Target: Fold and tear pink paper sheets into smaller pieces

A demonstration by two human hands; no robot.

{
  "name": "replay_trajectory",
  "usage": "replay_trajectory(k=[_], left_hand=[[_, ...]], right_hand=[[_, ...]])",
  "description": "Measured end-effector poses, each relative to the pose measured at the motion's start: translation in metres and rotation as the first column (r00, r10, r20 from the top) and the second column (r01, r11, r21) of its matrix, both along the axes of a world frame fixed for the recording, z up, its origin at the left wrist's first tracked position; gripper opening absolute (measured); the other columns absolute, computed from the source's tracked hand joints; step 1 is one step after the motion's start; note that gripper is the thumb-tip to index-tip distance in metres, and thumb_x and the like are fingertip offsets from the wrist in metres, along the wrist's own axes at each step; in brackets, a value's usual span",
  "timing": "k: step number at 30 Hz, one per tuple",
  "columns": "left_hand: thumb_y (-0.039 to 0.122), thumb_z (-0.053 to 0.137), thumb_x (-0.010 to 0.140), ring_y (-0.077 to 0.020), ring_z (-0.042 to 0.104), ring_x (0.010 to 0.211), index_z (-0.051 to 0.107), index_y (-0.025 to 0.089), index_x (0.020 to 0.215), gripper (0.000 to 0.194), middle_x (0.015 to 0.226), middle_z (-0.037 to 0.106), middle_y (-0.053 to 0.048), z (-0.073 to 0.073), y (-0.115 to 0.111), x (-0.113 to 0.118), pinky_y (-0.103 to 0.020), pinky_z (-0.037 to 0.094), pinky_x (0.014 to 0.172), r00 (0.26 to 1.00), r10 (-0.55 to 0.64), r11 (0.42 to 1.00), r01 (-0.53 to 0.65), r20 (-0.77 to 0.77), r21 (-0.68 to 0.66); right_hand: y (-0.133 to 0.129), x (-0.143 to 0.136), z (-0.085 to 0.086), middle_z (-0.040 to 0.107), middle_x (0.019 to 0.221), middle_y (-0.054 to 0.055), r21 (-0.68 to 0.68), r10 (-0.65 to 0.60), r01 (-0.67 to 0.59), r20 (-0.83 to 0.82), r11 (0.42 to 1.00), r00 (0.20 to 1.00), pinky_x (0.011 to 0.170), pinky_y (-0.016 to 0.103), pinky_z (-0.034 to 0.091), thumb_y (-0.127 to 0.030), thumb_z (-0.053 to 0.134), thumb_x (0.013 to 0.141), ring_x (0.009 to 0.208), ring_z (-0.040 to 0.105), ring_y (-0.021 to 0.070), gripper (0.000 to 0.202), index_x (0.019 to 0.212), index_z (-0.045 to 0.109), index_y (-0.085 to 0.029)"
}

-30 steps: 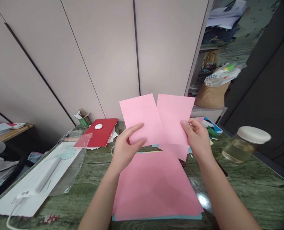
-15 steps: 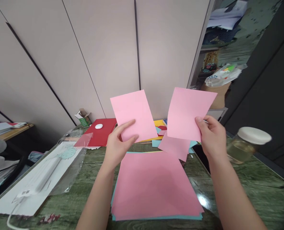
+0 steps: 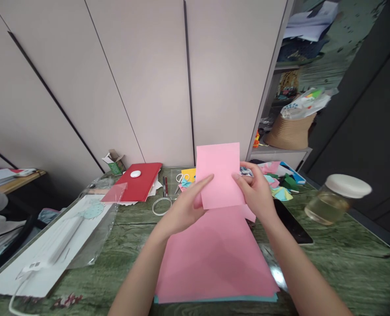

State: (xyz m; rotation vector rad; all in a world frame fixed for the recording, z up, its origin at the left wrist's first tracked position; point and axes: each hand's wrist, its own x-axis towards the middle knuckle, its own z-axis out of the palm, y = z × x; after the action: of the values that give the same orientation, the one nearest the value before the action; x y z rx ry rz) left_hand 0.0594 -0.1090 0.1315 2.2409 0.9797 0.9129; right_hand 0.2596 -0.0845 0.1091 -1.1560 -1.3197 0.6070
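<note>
My left hand (image 3: 185, 210) grips the left edge of a small pink paper rectangle (image 3: 218, 171), thumb on its front face. On the right edge, my right hand (image 3: 255, 186) pinches the same paper with thumb and fingers. Only one sheet face shows; whether a second sheet lies behind it I cannot tell. The paper is upright, above the far edge of a stack of large pink sheets (image 3: 214, 263), which has blue sheets showing beneath. Another pink piece (image 3: 250, 213) sticks out behind the held paper, near my right wrist.
A red folder (image 3: 141, 180), a tape roll (image 3: 162, 206), pens and white scissors (image 3: 183, 177) lie at the back. To the right are a dark phone or tablet (image 3: 291, 221), a lidded jar (image 3: 336, 199) and coloured scraps (image 3: 282, 193). A white power strip (image 3: 59, 241) is at left.
Both hands have moved inward. The two pink pieces, held apart before, are now together as one rectangle between my hands. The tape roll, scissors and scraps have come into sight.
</note>
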Motion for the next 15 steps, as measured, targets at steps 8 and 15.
replay_trajectory(k=[8,15], left_hand=[[0.028,0.065,0.068,-0.0238,0.019,0.133,0.029,0.033,0.134,0.075,0.145,0.021,0.000,-0.012,0.035,-0.029,-0.040,0.033,0.102,0.997,-0.078,0.956,0.083,0.029,-0.282],[0.018,0.051,0.076,-0.0230,0.040,0.122,0.044,0.015,0.126,0.050,0.136,0.041,-0.011,-0.069,0.094,-0.062,-0.035,0.037,0.096,0.908,0.419,0.861,-0.400,-0.006,-0.315]], right_hand=[[0.019,0.038,-0.009,0.062,0.068,-0.001,-0.121,0.027,0.032,0.456,0.992,0.890,0.058,0.028,0.043,-0.047,0.038,0.084,0.053,0.059,0.0139,0.037,0.110,0.050,-0.023],[0.059,0.105,-0.056,0.065,0.098,0.017,-0.371,0.123,0.374,0.831,0.850,0.543,0.074,0.037,0.041,-0.041,0.044,0.080,0.094,0.059,0.0303,0.047,0.118,0.049,-0.013]])
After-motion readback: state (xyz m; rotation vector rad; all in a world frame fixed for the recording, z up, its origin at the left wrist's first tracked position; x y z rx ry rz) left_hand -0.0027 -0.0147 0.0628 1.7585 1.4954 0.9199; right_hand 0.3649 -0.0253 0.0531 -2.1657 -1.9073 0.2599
